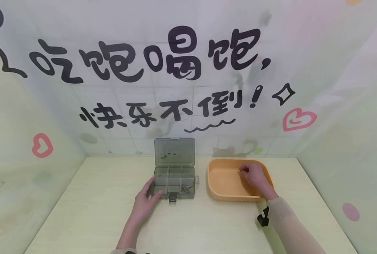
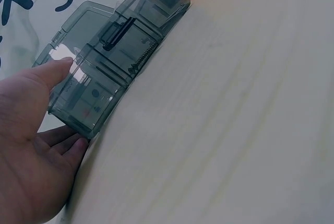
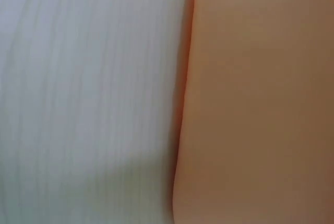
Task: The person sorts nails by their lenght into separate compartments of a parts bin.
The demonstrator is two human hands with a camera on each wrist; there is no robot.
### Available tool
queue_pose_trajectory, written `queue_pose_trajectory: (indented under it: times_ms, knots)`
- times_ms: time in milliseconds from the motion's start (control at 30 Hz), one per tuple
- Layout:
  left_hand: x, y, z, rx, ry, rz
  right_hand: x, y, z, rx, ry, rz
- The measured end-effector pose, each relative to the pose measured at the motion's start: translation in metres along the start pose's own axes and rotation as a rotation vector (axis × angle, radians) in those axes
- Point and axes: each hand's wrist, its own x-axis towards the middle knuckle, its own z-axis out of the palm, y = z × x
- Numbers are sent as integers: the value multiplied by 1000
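A grey see-through compartment box (image 1: pixel 174 180) stands on the table with its hinged lid (image 1: pixel 174 152) raised. My left hand (image 1: pixel 145 203) holds its left end, thumb on the front rim and fingers along the side; the left wrist view shows this thumb (image 2: pixel 55 72) up close. Several screws (image 1: pixel 186 189) lie in the front right compartment, their threads visible through the wall. Over the right part of an orange tray (image 1: pixel 226 181), my right hand (image 1: pixel 255 176) has thumb and fingers curled together, with a tiny dark piece at the fingertips; I cannot tell its kind.
The pale wood-grain table (image 1: pixel 188 225) runs back to a printed curtain (image 1: pixel 144 144) with lettering, which also closes off both sides. A black mount (image 1: pixel 263 218) sits at the right cuff. The tray's raised rim (image 1: pixel 239 198) stands close to the right wrist.
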Motion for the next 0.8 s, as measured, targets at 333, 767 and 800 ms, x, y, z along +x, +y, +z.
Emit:
queue_pose_trajectory:
  times_ms: [333,767,800]
  knots:
    - [-1,-2,1,18,20,29,-4,-4,2,47,87,-159]
    - [1,-1,-1,-1,1,-1,-11,-25,-1,105,9,-150]
    - [1,-1,0,0,3,-1,-11,-27,-1,104,12,-153]
